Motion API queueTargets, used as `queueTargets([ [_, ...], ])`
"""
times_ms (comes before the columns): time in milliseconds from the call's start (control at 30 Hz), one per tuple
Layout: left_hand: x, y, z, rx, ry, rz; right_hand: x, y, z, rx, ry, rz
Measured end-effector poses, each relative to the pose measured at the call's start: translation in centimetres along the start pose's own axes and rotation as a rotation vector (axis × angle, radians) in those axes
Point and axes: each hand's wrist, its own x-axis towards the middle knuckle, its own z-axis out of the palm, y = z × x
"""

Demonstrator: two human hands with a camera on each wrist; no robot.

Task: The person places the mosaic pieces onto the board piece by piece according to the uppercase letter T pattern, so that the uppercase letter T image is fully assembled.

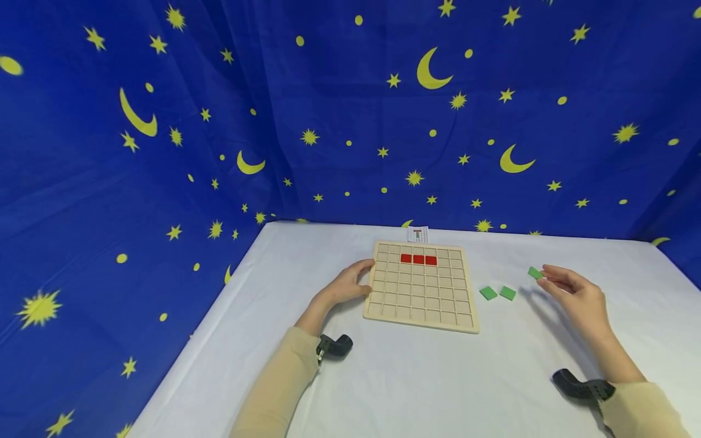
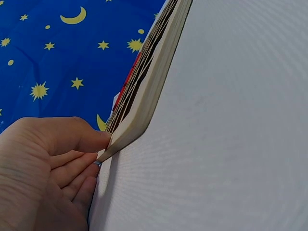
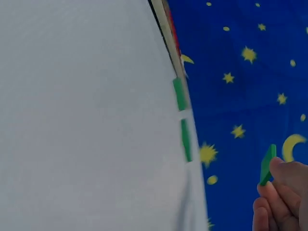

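Green tile [image 1: 535, 273] is pinched in the fingers [image 1: 549, 275] of the right hand [image 1: 577, 298], lifted a little above the desk [image 1: 416, 383], at the right of centre in the head view. In the right wrist view this tile [image 3: 267, 165] sits at the lower right, held by its edge between thumb and fingertips and standing tilted, not flat.

Going from the left side of the head view: the left hand [image 1: 350, 283] rests at the left edge of the wooden grid board [image 1: 421, 286], in the middle of the frame. The left wrist view shows the thumb [image 2: 77, 137] on top of the board's corner [image 2: 137, 120] and the other fingers curled under and beside it, so this hand holds the board steady. On the board, three red tiles [image 1: 418, 260] lie in one row near its far edge, side by side. A small pattern card [image 1: 417, 234] stands just behind the board.

To the right of the board, two more green tiles [image 1: 498, 293] lie flat on the desk, near each other, between the board and the right hand.

The relation that matters: the board lies to the left of the held tile, with the two loose tiles between them. The right hand is the nearer one to all the green tiles; the left hand is occupied at the far side of the board.
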Motion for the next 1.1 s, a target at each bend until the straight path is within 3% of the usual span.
queueTargets([
  [233,-0.1,0.0,-0.1,-0.009,0.007,0.015,0.9,-3.4,0.4,0.035,0.015,-0.011],
  [467,0.0,-0.2,-0.1,0.006,0.003,0.031,2.2,-6.5,3.2,0.014,-0.032,-0.053],
  [733,0.0,-0.1,-0.2,0.019,-0.004,0.022,5.6,-3.6,9.1,0.144,-0.15,-0.091],
  [967,0.0,0.1,-0.2,0.006,0.002,0.009,4.5,-9.0,11.7,0.142,-0.243,-0.101],
  [1100,-0.1,0.1,-0.2,0.004,0.003,0.011,4.3,-10.2,12.7,0.148,-0.281,-0.089],
])
